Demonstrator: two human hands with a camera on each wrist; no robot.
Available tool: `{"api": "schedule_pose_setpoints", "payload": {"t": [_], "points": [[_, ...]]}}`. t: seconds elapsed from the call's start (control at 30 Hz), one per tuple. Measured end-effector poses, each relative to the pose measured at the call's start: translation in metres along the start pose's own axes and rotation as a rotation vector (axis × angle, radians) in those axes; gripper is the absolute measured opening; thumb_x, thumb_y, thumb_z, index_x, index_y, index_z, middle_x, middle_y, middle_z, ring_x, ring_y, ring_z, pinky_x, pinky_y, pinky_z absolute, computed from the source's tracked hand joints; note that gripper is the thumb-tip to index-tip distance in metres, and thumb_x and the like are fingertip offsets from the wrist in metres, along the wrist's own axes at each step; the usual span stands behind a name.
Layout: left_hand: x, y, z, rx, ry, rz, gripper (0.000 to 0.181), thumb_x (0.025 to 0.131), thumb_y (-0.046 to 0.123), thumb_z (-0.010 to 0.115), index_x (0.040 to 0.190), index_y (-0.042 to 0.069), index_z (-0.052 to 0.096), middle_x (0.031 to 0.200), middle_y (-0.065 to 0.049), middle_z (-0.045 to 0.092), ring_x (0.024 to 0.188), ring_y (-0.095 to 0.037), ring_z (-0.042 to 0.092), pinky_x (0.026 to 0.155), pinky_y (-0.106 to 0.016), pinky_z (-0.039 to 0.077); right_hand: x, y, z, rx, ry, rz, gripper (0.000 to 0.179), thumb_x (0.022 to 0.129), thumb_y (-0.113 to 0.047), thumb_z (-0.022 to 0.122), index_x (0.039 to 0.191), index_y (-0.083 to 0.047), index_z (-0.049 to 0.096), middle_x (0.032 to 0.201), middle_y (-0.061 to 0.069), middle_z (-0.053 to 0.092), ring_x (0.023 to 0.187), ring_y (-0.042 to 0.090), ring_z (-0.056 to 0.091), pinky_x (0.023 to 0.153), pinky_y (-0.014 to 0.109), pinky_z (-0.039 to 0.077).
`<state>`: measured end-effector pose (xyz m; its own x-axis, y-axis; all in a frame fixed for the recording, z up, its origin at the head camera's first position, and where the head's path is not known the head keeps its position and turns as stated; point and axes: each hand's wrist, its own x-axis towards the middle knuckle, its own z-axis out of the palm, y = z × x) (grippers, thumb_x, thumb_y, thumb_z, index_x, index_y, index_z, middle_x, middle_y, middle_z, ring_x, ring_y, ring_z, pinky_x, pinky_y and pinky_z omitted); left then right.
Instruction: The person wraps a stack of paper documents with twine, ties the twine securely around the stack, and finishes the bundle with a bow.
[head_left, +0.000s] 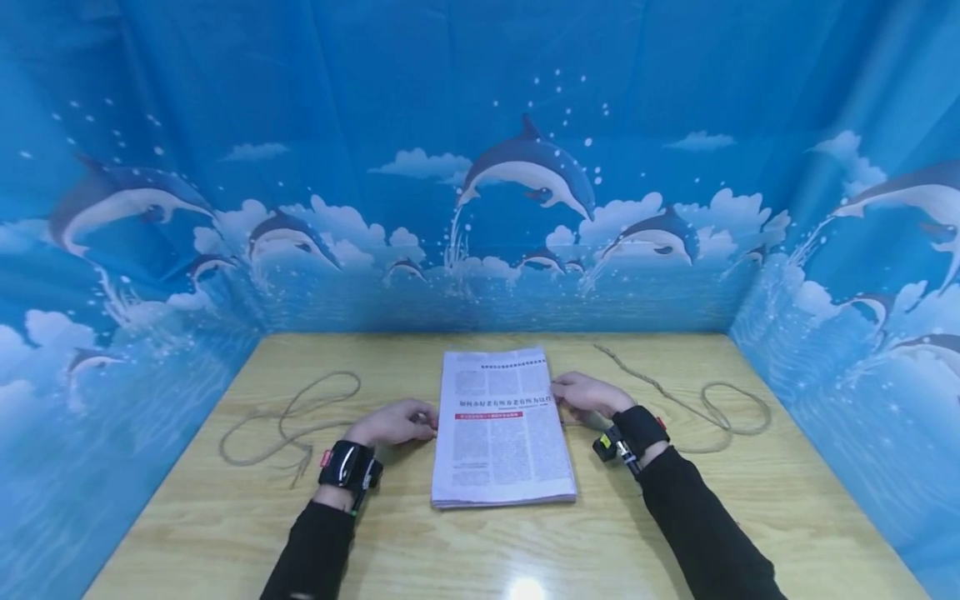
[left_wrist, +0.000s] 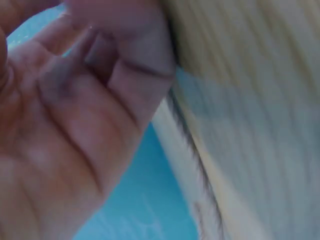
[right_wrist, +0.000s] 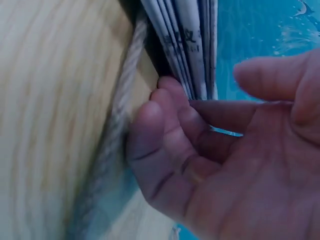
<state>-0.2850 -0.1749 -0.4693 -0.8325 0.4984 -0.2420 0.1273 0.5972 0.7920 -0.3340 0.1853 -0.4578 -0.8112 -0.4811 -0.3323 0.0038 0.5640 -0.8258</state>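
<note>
A stack of folded newspapers [head_left: 506, 450] lies on the wooden table, its printed page facing up. My left hand [head_left: 397, 422] is at the stack's left edge, fingertips right at the paper. In the left wrist view its fingers [left_wrist: 117, 85] are bent and the stack is hidden. On the opposite side my right hand [head_left: 588, 393] touches the right edge. The right wrist view shows its loosely bent fingers [right_wrist: 172, 132] against the layered folds [right_wrist: 192, 45], with the thumb held apart. A twine rope [right_wrist: 120, 100] runs along the tabletop beneath those fingers.
Left of the stack, a loop of twine [head_left: 281, 417] spreads over the table [head_left: 405, 542]. More twine [head_left: 712, 412] curls at the right. A blue dolphin-print curtain [head_left: 480, 283] borders the table at the back and both sides.
</note>
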Motion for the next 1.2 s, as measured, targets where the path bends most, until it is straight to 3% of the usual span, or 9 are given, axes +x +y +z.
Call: {"api": "schedule_pose_setpoints", "payload": {"t": [0.07, 0.23, 0.33, 0.43, 0.53, 0.6, 0.87, 1.1, 1.2], "points": [[-0.001, 0.003, 0.001, 0.081, 0.068, -0.022, 0.010, 0.083, 0.006, 0.070, 0.092, 0.005, 0.066, 0.082, -0.004, 0.061, 0.069, -0.015, 0.053, 0.063, -0.028, 0.043, -0.004, 0.001, -0.001, -0.085, -0.010, -0.041, 0.029, 0.098, -0.002, 0.041, 0.118, 0.007, 0.060, 0.071, 0.004, 0.046, 0.055, 0.013, 0.041, 0.052, 0.024, 0.037], [0.002, 0.011, 0.006, 0.226, 0.161, -0.024, 0.014, 0.074, 0.006, 0.079, 0.081, 0.011, 0.067, 0.074, -0.001, 0.060, 0.067, -0.015, 0.053, 0.061, -0.029, 0.044, -0.012, 0.002, 0.002, -0.304, -0.026, -0.118, 0.033, 0.075, 0.009, 0.063, 0.107, -0.001, 0.059, 0.081, 0.008, 0.052, 0.067, 0.014, 0.046, 0.059, 0.024, 0.038], [0.006, 0.014, 0.007, 0.367, 0.219, 0.019, 0.015, 0.074, 0.010, 0.081, 0.074, 0.018, 0.068, 0.073, 0.006, 0.061, 0.070, -0.013, 0.053, 0.067, -0.030, 0.044, -0.015, 0.001, 0.006, -0.422, 0.028, -0.099, 0.035, 0.076, 0.000, 0.074, 0.107, -0.006, 0.058, 0.082, 0.006, 0.056, 0.070, 0.014, 0.050, 0.063, 0.026, 0.041], [0.009, 0.014, 0.008, 0.456, 0.249, 0.058, 0.016, 0.077, 0.013, 0.080, 0.073, 0.021, 0.068, 0.071, 0.009, 0.061, 0.070, -0.010, 0.053, 0.070, -0.030, 0.045, -0.017, 0.000, 0.009, -0.507, 0.090, -0.093, 0.042, 0.079, -0.002, 0.074, 0.118, -0.007, 0.058, 0.075, 0.001, 0.059, 0.066, 0.013, 0.053, 0.061, 0.026, 0.043], [0.010, 0.016, 0.010, 0.465, 0.263, 0.081, 0.013, 0.078, 0.010, 0.079, 0.076, 0.019, 0.069, 0.073, 0.007, 0.063, 0.071, -0.009, 0.055, 0.072, -0.031, 0.048, -0.018, -0.001, 0.010, -0.558, 0.119, -0.108, 0.051, 0.079, 0.003, 0.069, 0.129, -0.006, 0.056, 0.067, -0.004, 0.056, 0.061, 0.011, 0.052, 0.058, 0.025, 0.042], [0.010, 0.018, 0.011, 0.461, 0.265, 0.090, 0.011, 0.079, 0.008, 0.077, 0.080, 0.016, 0.070, 0.075, 0.005, 0.065, 0.072, -0.010, 0.056, 0.072, -0.032, 0.049, -0.019, -0.001, 0.011, -0.592, 0.126, -0.120, 0.049, 0.080, 0.004, 0.064, 0.127, -0.008, 0.057, 0.061, -0.006, 0.051, 0.057, 0.009, 0.048, 0.056, 0.024, 0.038], [0.010, 0.023, 0.015, 0.497, 0.258, 0.039, 0.015, 0.082, 0.004, 0.071, 0.093, 0.014, 0.074, 0.081, 0.003, 0.067, 0.074, -0.012, 0.058, 0.072, -0.033, 0.050, -0.021, 0.000, 0.011, -0.615, 0.124, -0.127, 0.045, 0.084, 0.006, 0.054, 0.127, -0.009, 0.058, 0.058, -0.007, 0.042, 0.053, 0.009, 0.040, 0.053, 0.022, 0.032], [0.009, 0.019, 0.017, 0.512, 0.248, 0.061, 0.018, 0.079, 0.005, 0.072, 0.068, 0.016, 0.063, 0.063, 0.003, 0.052, 0.059, -0.011, 0.048, 0.056, -0.027, 0.040, -0.021, 0.003, 0.014, -0.608, 0.129, -0.127, 0.044, 0.082, 0.009, 0.051, 0.120, -0.010, 0.059, 0.061, -0.004, 0.047, 0.054, 0.011, 0.043, 0.054, 0.024, 0.034], [0.010, 0.017, 0.018, 0.504, 0.256, 0.062, 0.023, 0.080, 0.010, 0.074, 0.062, 0.018, 0.061, 0.057, 0.006, 0.049, 0.054, -0.009, 0.046, 0.051, -0.024, 0.037, -0.020, 0.003, 0.015, -0.606, 0.127, -0.122, 0.051, 0.081, 0.009, 0.052, 0.126, -0.012, 0.059, 0.061, -0.005, 0.048, 0.054, 0.011, 0.044, 0.055, 0.024, 0.035]]}}
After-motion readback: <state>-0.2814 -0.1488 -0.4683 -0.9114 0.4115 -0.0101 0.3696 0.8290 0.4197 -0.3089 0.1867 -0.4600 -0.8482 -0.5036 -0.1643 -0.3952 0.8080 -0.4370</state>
